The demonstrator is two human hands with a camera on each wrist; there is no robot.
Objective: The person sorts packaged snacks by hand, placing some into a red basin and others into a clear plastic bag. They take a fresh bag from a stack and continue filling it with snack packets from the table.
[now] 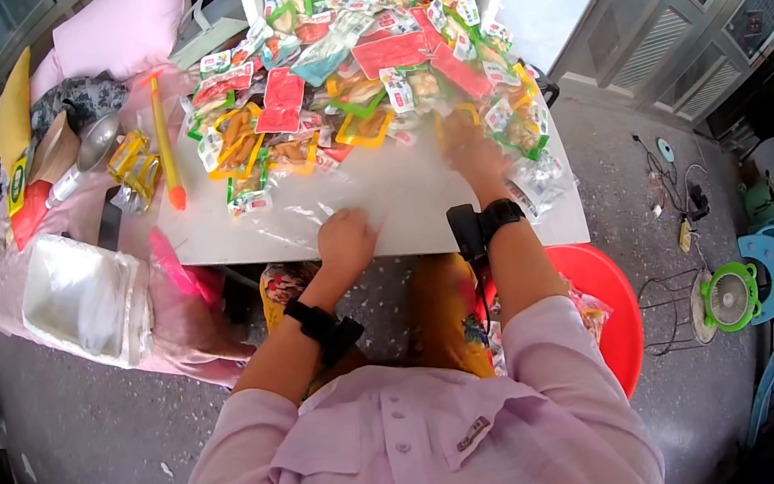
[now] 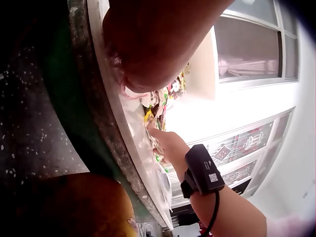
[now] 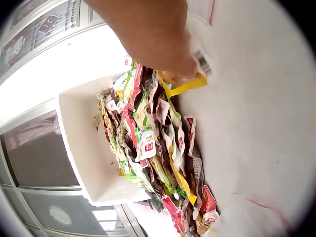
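Note:
My right hand (image 1: 474,152) is over the right side of the table, at the near edge of a heap of snack packets (image 1: 357,54). It grips a yellow-edged snack packet (image 3: 189,87), whose barcode label shows beside the fingers in the right wrist view. By the table's front edge, my left hand (image 1: 348,244) has its fingers curled at a clear plastic bag (image 1: 297,214) lying flat on the tabletop. A thin red line of that bag shows under the fingers in the left wrist view; the fingertips are hidden.
A white foam box (image 3: 81,148) lies on its side with packets spilling out onto the table (image 1: 401,204). Clear plastic bags (image 1: 539,179) lie at the right edge. A red basin (image 1: 610,308) stands below on the right. A foam tray (image 1: 82,300) sits on the left.

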